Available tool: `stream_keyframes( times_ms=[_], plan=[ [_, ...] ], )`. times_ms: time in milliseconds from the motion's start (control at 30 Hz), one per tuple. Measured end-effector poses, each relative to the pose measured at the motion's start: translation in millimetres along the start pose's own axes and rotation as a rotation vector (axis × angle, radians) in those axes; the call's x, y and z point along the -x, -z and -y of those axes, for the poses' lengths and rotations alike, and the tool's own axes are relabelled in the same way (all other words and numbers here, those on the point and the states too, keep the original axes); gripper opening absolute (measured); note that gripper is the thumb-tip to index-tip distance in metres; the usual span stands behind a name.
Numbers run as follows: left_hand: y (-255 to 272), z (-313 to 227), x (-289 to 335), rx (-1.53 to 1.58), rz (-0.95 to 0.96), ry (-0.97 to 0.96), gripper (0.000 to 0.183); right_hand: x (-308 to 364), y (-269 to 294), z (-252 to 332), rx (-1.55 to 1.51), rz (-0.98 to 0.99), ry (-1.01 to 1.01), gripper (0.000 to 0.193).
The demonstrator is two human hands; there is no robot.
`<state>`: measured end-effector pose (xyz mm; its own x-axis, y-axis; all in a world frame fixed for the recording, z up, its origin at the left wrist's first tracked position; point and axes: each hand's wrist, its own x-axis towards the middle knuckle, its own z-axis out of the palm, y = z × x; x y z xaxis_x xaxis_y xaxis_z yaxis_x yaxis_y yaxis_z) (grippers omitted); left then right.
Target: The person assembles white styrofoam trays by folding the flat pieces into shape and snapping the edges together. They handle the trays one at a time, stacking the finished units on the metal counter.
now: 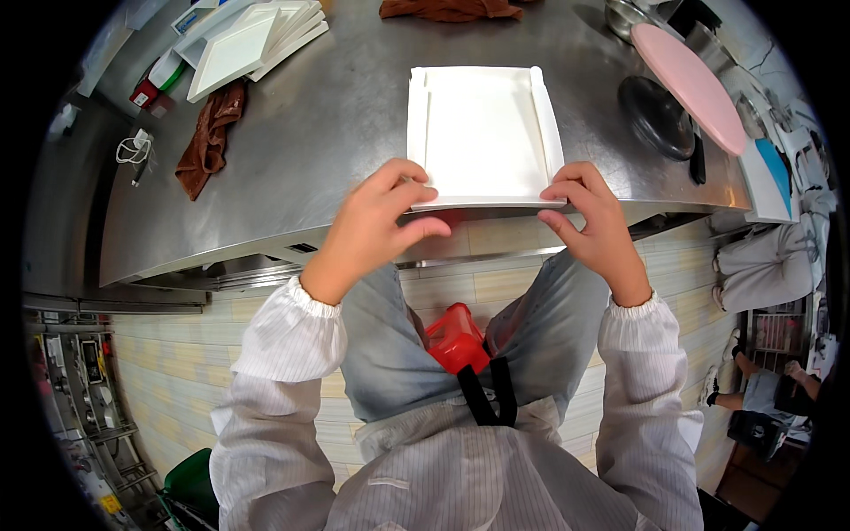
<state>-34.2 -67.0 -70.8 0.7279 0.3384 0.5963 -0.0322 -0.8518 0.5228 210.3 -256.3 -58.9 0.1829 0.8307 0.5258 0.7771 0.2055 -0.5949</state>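
A shallow white cardboard box [487,133] lies on the steel worktop, its sides folded up along the left and right and a low wall at the near edge. My left hand [370,217] is at the near left corner. Its fingers curl over the wall there, while the thumb stands apart from the edge. At the near right corner is my right hand [591,219], with bent fingers over the corner and the thumb close below the edge. The undersides of the corners are hidden.
Several white box parts [243,53] are stacked at the far left, near a brown cloth [211,133]. On the right stand a black pan [655,119] and a pink round board [691,88]. A red container [457,338] shows between my legs, below the worktop's near edge.
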Motion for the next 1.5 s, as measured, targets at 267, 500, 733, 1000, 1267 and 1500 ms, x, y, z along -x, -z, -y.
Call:
stream_keyframes(
  times_ms=[267,500,733,1000,1267,1500],
  plan=[
    [-13,-9,5,-0.402,-0.035,-0.092,0.013,2,-13,-4,0.35,-0.015,0.186,0.016],
    [-35,-19,-17,-0.302,-0.02,-0.175,0.008,-1,-46,12,0.289,-0.046,0.151,0.017],
    [-37,-24,-15,-0.278,0.023,-0.134,0.011,-17,-17,17,0.351,0.124,0.162,0.029],
    [-36,-18,-17,-0.336,0.112,-0.133,0.015,-58,4,14,0.377,0.571,0.339,0.035],
    [-33,-24,-23,-0.273,0.14,-0.056,0.013,-43,7,-5,0.278,0.499,0.334,0.024],
    [-46,-25,-24,-0.257,0.101,-0.024,0.011,-23,-17,20,0.352,0.105,0.288,0.021]
  ],
)
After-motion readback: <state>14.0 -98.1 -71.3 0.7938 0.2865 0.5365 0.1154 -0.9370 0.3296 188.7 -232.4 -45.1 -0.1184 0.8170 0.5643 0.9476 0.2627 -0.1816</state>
